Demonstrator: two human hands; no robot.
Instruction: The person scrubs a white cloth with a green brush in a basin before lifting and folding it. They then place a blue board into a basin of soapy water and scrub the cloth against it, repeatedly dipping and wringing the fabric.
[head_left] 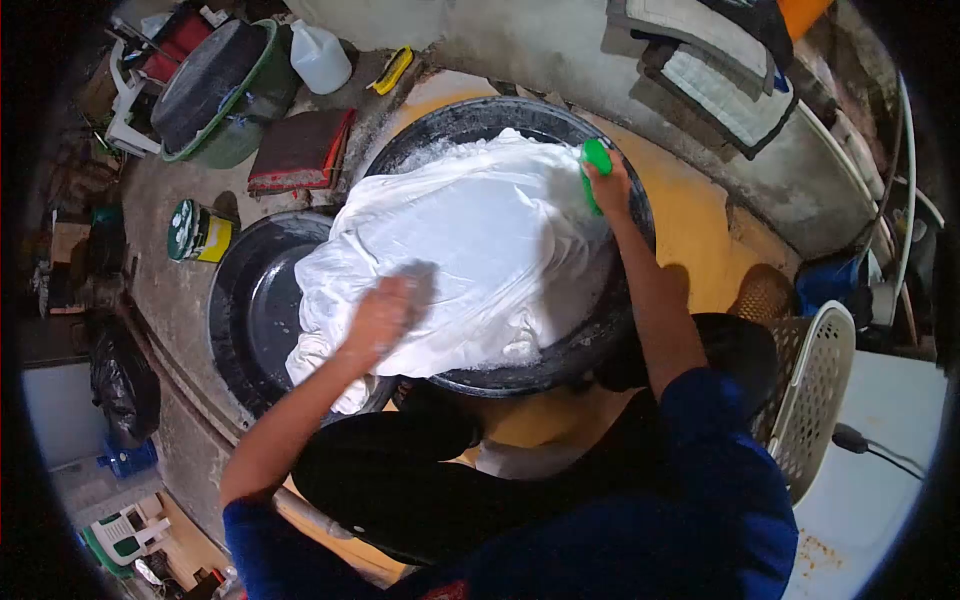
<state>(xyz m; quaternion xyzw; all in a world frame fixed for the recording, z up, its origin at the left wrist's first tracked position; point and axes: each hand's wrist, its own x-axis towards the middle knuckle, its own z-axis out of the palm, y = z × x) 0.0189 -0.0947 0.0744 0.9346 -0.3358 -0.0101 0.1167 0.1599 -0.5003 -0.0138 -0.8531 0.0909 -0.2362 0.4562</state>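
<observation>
A large white cloth (450, 240), wet and rumpled, lies spread over a wide black basin (500, 108) and hangs across onto a second black basin (268, 290) on the left. Suds show along the cloth's edges. My right hand (612, 190) grips a green scrub brush (597, 160) at the right side of the cloth; its bristles are hidden. Over the cloth's lower left part is my left hand (383, 312), smeared by motion, so its fingers cannot be made out.
At the upper left stand a green tub (262, 110), a white jug (319, 58) and a yellow-handled brush (392, 70). A lidded bucket (200, 232) sits beside the left basin. To my right is a white plastic basket (815, 400); folded mats (715, 85) lie on the low wall.
</observation>
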